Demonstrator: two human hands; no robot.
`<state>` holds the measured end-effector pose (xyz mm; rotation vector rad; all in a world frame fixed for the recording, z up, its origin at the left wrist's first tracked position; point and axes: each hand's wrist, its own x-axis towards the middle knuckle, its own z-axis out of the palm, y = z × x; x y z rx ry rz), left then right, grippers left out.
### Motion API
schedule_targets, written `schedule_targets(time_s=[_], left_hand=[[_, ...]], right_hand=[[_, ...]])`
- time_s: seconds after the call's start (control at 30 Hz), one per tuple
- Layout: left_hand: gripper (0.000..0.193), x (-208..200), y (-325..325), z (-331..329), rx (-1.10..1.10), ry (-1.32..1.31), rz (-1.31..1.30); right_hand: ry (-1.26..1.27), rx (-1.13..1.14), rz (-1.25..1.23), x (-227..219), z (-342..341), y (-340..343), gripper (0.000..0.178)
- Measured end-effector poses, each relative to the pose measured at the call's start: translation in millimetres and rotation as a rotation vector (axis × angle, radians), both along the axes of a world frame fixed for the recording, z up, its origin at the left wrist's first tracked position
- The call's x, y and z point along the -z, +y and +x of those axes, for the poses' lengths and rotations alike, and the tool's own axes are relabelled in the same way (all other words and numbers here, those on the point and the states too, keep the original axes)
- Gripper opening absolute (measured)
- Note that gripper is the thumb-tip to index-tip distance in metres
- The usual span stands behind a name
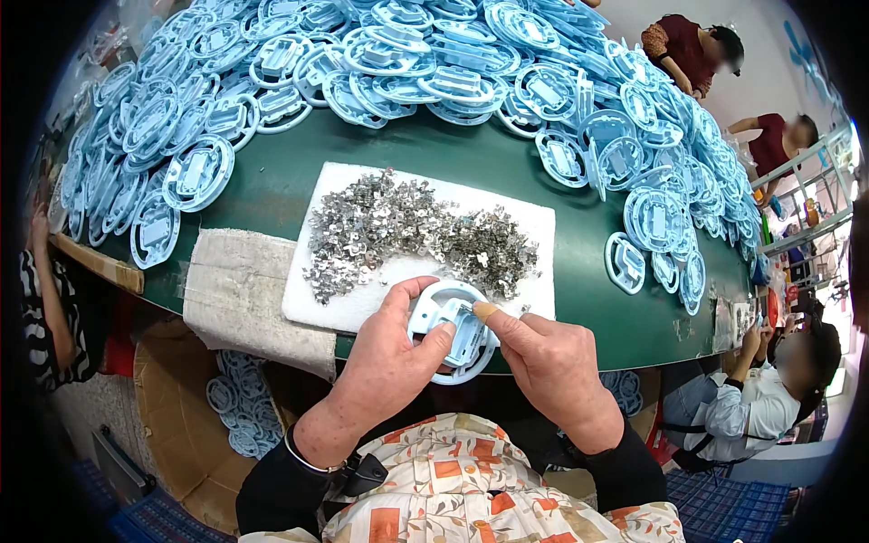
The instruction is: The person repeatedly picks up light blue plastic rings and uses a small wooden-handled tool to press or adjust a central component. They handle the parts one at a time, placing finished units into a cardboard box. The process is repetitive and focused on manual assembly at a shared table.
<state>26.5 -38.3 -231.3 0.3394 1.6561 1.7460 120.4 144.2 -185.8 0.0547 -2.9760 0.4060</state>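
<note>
A round light-blue plastic part [469, 342] with a rectangular recess is held just in front of the table edge. My left hand [385, 353] grips it from the left, thumb on its face and fingers behind the rim. The curled right hand [557, 362] meets it from the right, its thumb pressing near the upper end of the recess. A yellowish cover wraps that thumb's tip. Something small and shiny shows beside it, too small to name. Beyond my hands, a heap of small metal clips [371, 226] lies on a white foam sheet [534, 226].
Piles of similar blue parts [389, 54] cover the far side and both ends of the green table [281, 149]. A greyish cloth [240, 276] hangs over the front edge. Below it, a cardboard box [167, 407] contains more blue parts. Several people are around the table.
</note>
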Motion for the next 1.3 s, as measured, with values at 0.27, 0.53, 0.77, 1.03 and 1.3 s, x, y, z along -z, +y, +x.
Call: schedule_targets(time_s=[0.27,0.53,0.77,1.03,1.3], left_hand=[[0.048,-6,-1,2,-0.003,0.019,-0.009],[0.052,-3,0,1,0.015,0.109,-0.009],[0.050,15,-4,2,-0.018,0.033,0.128],[0.052,-12,-5,9,0.075,-0.272,0.338],[0.052,-26,7,17,0.167,0.409,0.066]], right_hand=[[-0.096,-0.013,0.151,-15,-5,-8,0.045],[-0.357,-0.257,0.331,-57,-47,-17,0.014],[-0.209,-0.212,0.172,-55,-39,8,0.019],[-0.188,0.207,-1.308,13,10,16,0.034],[-0.427,0.170,-1.451,-8,22,28,0.029]])
